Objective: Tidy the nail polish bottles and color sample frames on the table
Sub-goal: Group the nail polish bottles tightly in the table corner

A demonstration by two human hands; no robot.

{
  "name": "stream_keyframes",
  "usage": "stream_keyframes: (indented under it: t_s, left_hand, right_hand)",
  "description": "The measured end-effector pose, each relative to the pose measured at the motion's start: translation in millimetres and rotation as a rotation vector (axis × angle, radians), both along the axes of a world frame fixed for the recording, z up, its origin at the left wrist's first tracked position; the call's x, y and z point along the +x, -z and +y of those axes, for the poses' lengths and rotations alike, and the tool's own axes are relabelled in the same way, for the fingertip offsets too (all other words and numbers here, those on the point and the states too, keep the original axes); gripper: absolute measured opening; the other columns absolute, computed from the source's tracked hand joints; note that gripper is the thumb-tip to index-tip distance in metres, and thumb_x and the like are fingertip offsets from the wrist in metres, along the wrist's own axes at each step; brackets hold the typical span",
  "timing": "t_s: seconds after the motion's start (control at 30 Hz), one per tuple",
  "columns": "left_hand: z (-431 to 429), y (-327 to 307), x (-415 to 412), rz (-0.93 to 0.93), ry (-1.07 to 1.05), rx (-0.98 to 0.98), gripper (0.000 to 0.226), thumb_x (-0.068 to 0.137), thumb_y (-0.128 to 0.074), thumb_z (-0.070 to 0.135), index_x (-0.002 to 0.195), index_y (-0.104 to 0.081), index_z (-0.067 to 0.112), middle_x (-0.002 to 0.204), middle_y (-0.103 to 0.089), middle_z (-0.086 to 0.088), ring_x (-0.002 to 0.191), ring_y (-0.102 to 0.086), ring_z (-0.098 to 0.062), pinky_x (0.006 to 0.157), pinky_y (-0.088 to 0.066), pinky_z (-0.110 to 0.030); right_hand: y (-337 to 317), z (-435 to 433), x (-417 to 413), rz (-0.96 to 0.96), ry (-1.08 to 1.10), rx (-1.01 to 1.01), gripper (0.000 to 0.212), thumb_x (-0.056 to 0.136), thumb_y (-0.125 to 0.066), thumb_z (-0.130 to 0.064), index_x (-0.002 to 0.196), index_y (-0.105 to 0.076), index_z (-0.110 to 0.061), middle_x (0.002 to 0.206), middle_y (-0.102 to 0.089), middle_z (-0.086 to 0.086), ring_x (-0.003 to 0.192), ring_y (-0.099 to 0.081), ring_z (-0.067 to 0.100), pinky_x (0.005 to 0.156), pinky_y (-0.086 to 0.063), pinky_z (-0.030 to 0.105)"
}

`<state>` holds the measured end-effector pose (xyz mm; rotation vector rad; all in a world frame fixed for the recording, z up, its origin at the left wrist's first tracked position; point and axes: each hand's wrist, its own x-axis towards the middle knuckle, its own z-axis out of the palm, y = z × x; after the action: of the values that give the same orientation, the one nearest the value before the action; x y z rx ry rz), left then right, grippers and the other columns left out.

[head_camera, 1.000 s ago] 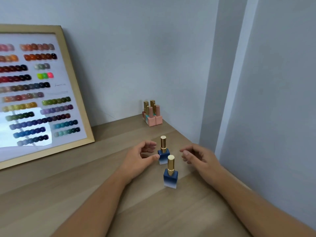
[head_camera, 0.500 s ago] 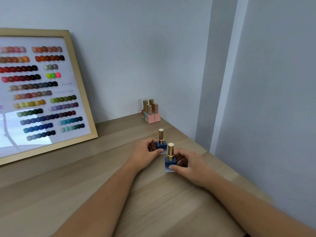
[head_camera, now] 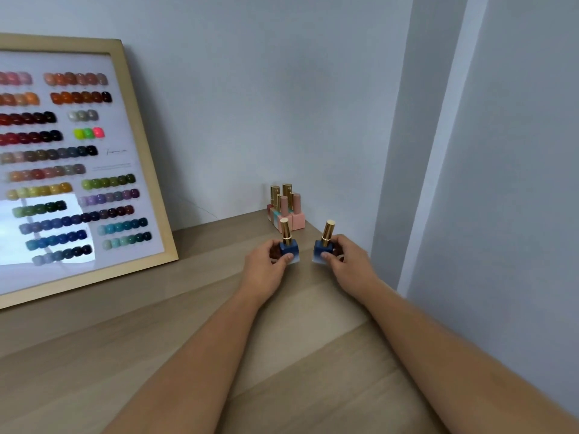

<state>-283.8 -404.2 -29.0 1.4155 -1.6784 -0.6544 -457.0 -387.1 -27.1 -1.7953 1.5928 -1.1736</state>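
Two blue nail polish bottles with gold caps are in my hands. My left hand grips the left blue bottle, which stands upright. The right blue bottle tilts slightly right in the grip of my right hand. Behind them, in the corner against the wall, stands a tight cluster of pink and teal bottles with gold and pink caps. A large wooden color sample frame with rows of colored nail swatches leans on the wall at the left.
The wooden table runs toward me; its right edge meets the grey wall close to my right arm. The corner wall stands just behind the bottle cluster.
Both hands closed on the blue bottles and carried them away from me toward the corner cluster. The bottles now sit side by side, further apart than before.
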Motion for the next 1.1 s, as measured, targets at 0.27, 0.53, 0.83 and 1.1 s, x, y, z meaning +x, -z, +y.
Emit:
stream_keyframes:
  t_s: [0.27,0.53,0.83,1.1]
  left_hand:
    - [-57,0,-14,-0.056,-0.12,0.021,0.035,0.084,-0.063,0.024,0.118,-0.056,0.019,0.113,-0.061,-0.005,0.101,-0.056,-0.018,0.091,-0.047,-0.034]
    - [-84,4,-22,-0.06,-0.171,-0.013,0.034,0.082,-0.067,0.022,0.114,-0.058,0.019,0.112,-0.065,-0.004,0.102,-0.059,-0.018,0.088,-0.046,-0.03]
    - [-88,3,-23,-0.01,-0.251,-0.042,0.027,0.077,-0.073,0.023,0.095,-0.053,0.022,0.09,-0.062,0.001,0.08,-0.057,-0.012,0.072,-0.046,-0.025]
    - [-93,4,-25,-0.033,-0.289,-0.026,0.029,0.076,-0.073,0.026,0.096,-0.052,0.021,0.086,-0.061,0.002,0.08,-0.058,-0.014,0.073,-0.048,-0.028]
  right_hand:
    - [2,-73,9,0.09,0.048,-0.011,0.03,0.09,-0.055,-0.016,0.119,-0.052,-0.012,0.115,-0.059,0.007,0.094,-0.048,0.012,0.084,-0.037,0.024]
    - [5,-110,11,0.119,0.005,-0.033,0.026,0.089,-0.055,-0.014,0.115,-0.055,-0.012,0.113,-0.061,0.008,0.089,-0.049,0.013,0.08,-0.037,0.023]
    - [4,-115,9,0.041,0.032,-0.026,0.036,0.086,-0.06,-0.01,0.121,-0.053,-0.013,0.117,-0.061,0.006,0.09,-0.053,0.01,0.081,-0.042,0.021]
    - [4,-121,13,0.095,0.051,-0.012,0.04,0.088,-0.057,-0.01,0.128,-0.052,-0.014,0.125,-0.059,0.008,0.105,-0.057,0.018,0.088,-0.039,0.022]
